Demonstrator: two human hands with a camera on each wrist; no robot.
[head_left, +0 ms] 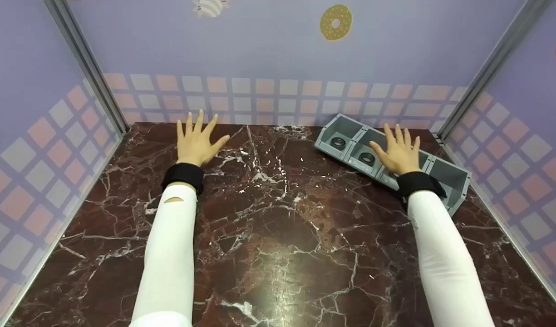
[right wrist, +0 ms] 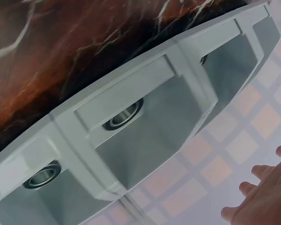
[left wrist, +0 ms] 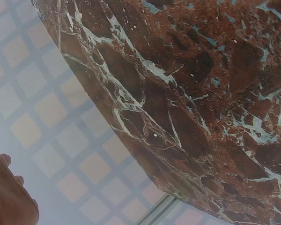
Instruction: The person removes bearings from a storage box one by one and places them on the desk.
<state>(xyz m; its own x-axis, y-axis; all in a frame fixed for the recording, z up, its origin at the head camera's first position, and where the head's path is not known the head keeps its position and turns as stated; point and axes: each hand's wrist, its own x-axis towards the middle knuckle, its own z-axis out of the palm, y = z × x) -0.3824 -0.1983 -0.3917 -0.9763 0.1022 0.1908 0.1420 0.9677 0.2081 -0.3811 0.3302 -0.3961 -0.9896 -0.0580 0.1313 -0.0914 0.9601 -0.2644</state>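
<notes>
My left hand [head_left: 197, 144] is held over the back left of the table, fingers spread and holding nothing. Its edge shows as a hand [left wrist: 9, 192] at the lower left of the left wrist view. The right hand [head_left: 399, 152] hovers with straight fingers over a grey divided bin [head_left: 357, 167]. That bin stands at an angle at the back right. One black ring-shaped bearing [head_left: 338, 143] lies in its left compartment, and another bearing [head_left: 366, 158] in the one beside it. In the right wrist view a bearing [right wrist: 124, 114] shows a metallic inside. My right hand partly hides the third compartment.
The dark red marble tabletop [head_left: 278, 227] has white veins and glossy reflections. Purple walls with a pink and white checked band [head_left: 264, 97] enclose the back and both sides. Metal posts [head_left: 486, 68] stand at the back corners.
</notes>
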